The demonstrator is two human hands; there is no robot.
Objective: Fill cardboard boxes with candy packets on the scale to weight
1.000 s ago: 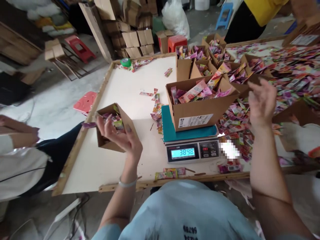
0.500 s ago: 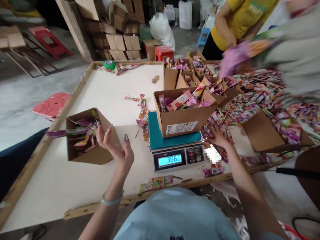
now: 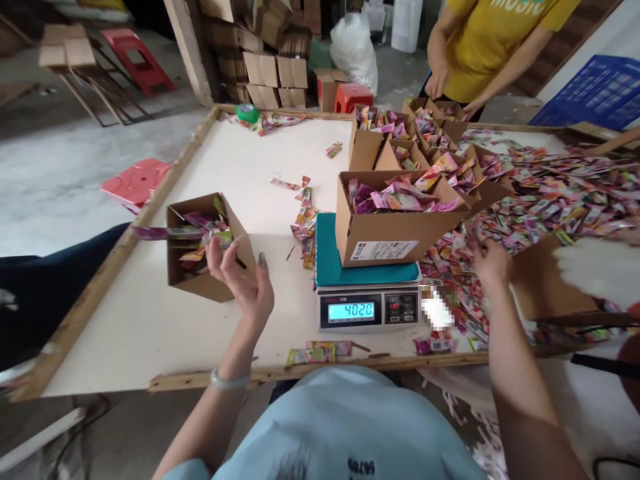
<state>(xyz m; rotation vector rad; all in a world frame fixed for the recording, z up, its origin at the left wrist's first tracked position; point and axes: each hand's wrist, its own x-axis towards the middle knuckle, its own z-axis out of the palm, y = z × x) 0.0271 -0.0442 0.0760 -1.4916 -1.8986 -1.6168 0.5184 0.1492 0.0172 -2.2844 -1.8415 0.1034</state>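
Surveying the table (image 3: 240, 167), I log loose sachets (image 3: 550, 200) heaped over its right half. A full carton (image 3: 390, 230) sits on the scale (image 3: 370, 310) (display 402.0) at the near edge. The left hand (image 3: 243, 280), loosely cupped with thumb apart, sits at the mouth of the tilted box (image 3: 205, 285) near the left edge. The right hand (image 3: 493, 267) lies on the sachets; its grip I cannot tell.

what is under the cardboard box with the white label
The cardboard box stands on the teal platform of a weighing scale, whose display shows 4020. The box covers most of the platform, so anything between them cannot be seen.
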